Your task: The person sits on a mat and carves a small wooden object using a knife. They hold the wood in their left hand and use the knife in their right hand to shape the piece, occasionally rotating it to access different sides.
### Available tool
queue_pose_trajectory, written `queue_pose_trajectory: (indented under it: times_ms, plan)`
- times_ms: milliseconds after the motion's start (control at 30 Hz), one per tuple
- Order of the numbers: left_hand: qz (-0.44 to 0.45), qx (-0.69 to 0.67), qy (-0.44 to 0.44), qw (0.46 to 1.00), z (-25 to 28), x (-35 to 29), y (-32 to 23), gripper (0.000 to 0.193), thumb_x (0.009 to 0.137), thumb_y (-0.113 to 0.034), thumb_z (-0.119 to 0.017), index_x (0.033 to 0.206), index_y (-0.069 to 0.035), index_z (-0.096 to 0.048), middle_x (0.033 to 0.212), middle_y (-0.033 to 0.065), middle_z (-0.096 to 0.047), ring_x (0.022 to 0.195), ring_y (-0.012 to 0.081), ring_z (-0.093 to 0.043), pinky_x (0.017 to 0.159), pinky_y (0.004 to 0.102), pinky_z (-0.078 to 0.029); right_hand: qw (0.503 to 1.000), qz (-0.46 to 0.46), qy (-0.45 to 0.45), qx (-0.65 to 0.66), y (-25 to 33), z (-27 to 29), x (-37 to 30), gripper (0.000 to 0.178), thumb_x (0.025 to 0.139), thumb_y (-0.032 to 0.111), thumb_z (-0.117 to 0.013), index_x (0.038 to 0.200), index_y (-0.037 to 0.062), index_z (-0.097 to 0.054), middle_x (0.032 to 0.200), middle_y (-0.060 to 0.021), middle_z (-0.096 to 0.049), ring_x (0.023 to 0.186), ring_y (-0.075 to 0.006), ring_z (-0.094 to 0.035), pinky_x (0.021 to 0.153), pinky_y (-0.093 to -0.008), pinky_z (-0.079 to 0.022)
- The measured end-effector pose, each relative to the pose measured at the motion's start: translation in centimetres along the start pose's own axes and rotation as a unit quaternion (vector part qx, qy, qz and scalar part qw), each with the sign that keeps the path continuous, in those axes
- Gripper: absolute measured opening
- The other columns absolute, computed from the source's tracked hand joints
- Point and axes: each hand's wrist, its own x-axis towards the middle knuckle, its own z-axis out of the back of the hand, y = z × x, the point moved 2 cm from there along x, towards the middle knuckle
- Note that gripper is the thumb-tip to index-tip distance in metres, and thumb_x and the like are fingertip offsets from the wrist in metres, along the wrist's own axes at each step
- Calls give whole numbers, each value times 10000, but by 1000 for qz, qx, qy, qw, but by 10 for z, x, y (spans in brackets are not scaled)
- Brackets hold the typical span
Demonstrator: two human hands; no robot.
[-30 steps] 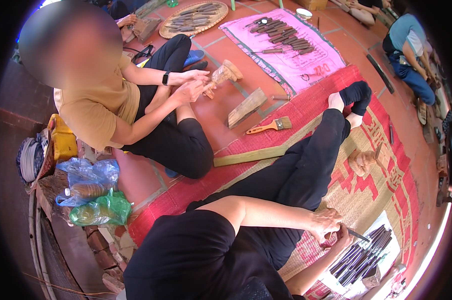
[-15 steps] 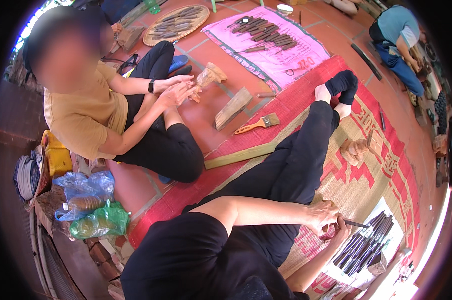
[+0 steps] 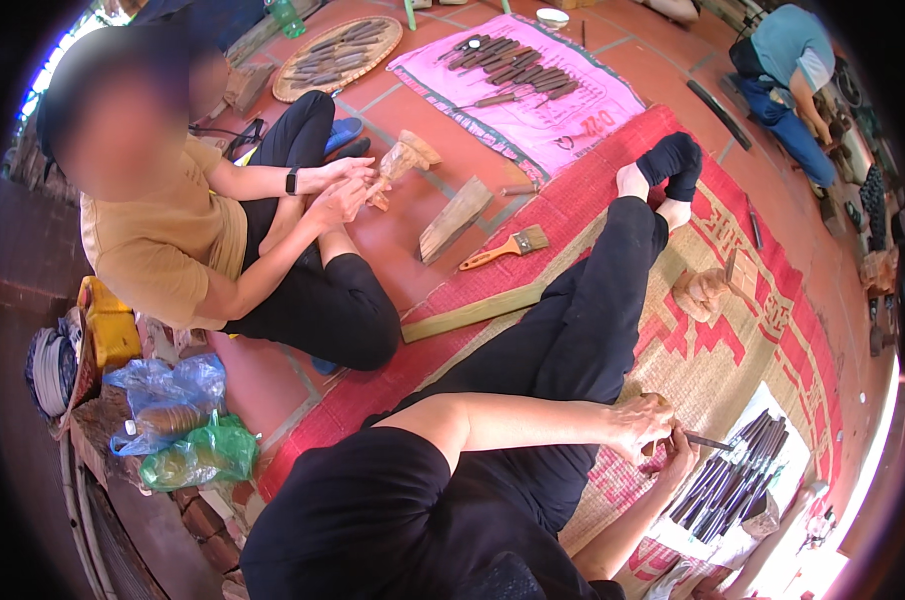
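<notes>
My left hand (image 3: 637, 424) is closed around a small brown wooden piece (image 3: 657, 400), mostly hidden by the fingers, beside my thigh. Close against it, my right hand (image 3: 682, 457) grips a slim carving tool (image 3: 711, 441), whose dark shaft sticks out to the right. Just beyond that shaft, several dark carving tools (image 3: 733, 480) lie side by side on a white sheet (image 3: 791, 447). A carved wooden figure (image 3: 701, 296) rests on the mat past my knees.
My outstretched legs (image 3: 598, 320) cross the red and tan mat (image 3: 673, 385). At left sits a co-worker (image 3: 163, 235) holding a wooden carving (image 3: 408, 156). Near them lie a wood block (image 3: 455, 220), a brush (image 3: 506, 248) and a wooden strip (image 3: 473, 312). More tools cover a pink cloth (image 3: 583, 130).
The whole view has shifted slightly, with the far things now further left. Both my hands keep nearly the same hold and place; the co-worker's hands have moved a little.
</notes>
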Motion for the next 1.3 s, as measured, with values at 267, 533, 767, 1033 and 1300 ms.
queue_pose_trajectory:
  times_ms: [267,533,767,1033,1300]
  plan:
    - [-2,7,2,1000,0,0,0,458,566,-290,-808,898,-2,-679,1048,188,-561,941,364,-569,774,444,-522,1000,-10,-5,-27,2,-2,2,113,790,-72,-625,847,25,-609,876,-88,-651,756,-176,-637,657,-278,-559]
    - [-17,9,-31,999,-2,-1,1,395,555,-220,-793,853,-15,-635,975,161,-546,871,327,-568,649,417,-526,997,19,-21,-78,1,-7,4,137,797,-17,-645,931,5,-628,794,-69,-645,651,-154,-621,560,-250,-521]
    - [-13,16,-17,1000,-8,0,4,458,566,-280,-802,911,-15,-658,1045,173,-543,924,349,-562,732,438,-524,992,-11,-119,-30,-13,19,22,101,818,30,-646,917,22,-623,766,-71,-651,635,-166,-652,518,-240,-510]
    - [-12,13,-8,1000,-1,-1,2,410,556,-240,-802,859,-19,-635,987,162,-541,895,333,-556,648,424,-526,998,18,-56,5,-5,0,4,154,825,42,-662,978,32,-644,864,-89,-678,773,-168,-658,665,-271,-526]
    - [-20,18,-32,999,-4,-1,3,421,572,-252,-797,880,-15,-636,1023,172,-529,890,335,-553,652,428,-523,996,18,-31,-83,0,-4,18,131,789,29,-668,916,25,-637,785,-79,-667,647,-163,-638,580,-245,-519]
